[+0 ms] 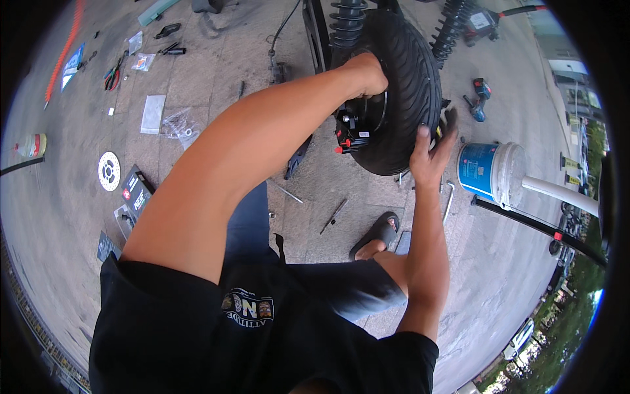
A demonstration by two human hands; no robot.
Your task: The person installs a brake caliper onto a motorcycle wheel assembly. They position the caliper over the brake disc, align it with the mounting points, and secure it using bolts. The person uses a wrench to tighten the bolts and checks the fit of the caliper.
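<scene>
A black-tyred wheel [410,85] stands upright in front of me, between two black coil-spring shock absorbers [346,23]. My left hand [367,73] reaches into the wheel's left side near the hub, its fingers hidden. Just below that hand is a black brake caliper [352,134] with red caps, close to the rim. On the tyre's right side, my right hand [431,152] has its thumb against the tread and its fingers stretched out and apart, slightly blurred at the tips.
A blue and white bucket [482,172] with a white pipe stands at the right, near a cordless power tool [480,98]. Leftward on the paving lie a brake disc [109,171], a black box [136,190], pliers [113,77] and plastic bags [182,125]. A screwdriver [335,215] lies near my foot.
</scene>
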